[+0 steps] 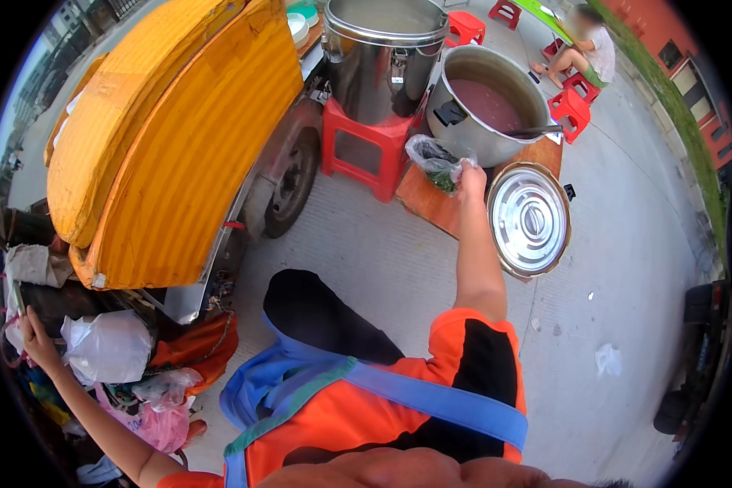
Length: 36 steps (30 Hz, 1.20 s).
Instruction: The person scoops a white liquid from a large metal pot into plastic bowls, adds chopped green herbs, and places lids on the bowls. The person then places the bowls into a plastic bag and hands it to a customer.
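Observation:
My right hand (471, 177) is closed on the rim of a clear plastic bag (433, 155) with chopped greens (442, 181) in it, just in front of a large aluminum pot (487, 91). That pot holds a pinkish liquid (487, 105), and a ladle handle (534, 130) rests over its rim. A round metal lid (529, 219) leans beside my right forearm. At the far left, my left hand (35, 335) is on a thin bar or strap among the cart's bundled things; what exactly it grips is unclear. A white plastic bag (108, 344) lies close by it.
A tall steel container (381, 79) stands on a red plastic stool (366, 146). Yellow-wrapped boxes (177, 158) fill the cart, above a wheel (291, 177). A wooden board (427, 204) lies under the pot. A person (588, 52) sits at a green table (546, 18) behind.

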### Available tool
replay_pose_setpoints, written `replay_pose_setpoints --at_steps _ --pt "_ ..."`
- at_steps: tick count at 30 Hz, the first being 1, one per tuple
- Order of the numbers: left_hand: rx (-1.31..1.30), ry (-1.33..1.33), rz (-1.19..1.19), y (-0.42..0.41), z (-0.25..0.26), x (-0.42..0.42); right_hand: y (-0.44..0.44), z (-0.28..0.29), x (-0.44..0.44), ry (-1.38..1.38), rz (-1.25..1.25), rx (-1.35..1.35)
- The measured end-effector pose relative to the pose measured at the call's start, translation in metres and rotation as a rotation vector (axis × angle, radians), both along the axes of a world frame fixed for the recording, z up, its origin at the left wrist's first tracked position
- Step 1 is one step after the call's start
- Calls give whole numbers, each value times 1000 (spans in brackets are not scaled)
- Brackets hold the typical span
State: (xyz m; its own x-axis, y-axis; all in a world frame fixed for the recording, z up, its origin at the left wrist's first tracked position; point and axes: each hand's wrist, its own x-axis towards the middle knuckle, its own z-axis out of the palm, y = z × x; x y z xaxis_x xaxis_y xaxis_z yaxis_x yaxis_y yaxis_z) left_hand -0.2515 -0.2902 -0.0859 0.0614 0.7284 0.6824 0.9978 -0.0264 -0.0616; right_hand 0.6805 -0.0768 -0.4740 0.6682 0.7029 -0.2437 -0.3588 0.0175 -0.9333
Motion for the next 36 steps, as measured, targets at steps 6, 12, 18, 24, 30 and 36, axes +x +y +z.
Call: replay_pose_setpoints --at_steps 6,12,18,24,30,36 --pt "45 97 -27 5 -2 2 -30 -10 6 -199 -39 -160" --pt "-18 13 -23 6 1 -11 -55 -63 11 44 -152 -188" --pt "19 -104 1 0 6 21 -36 -71 -14 541 -468 -132" --pt "132 -101 -41 6 11 64 -32 -69 -17 375 -412 -50" --pt "238 -81 -80 18 12 83 -56 -75 -15 143 -137 -328" --pt "254 -61 -103 23 14 84 -57 -68 -10 -409 -374 -636"
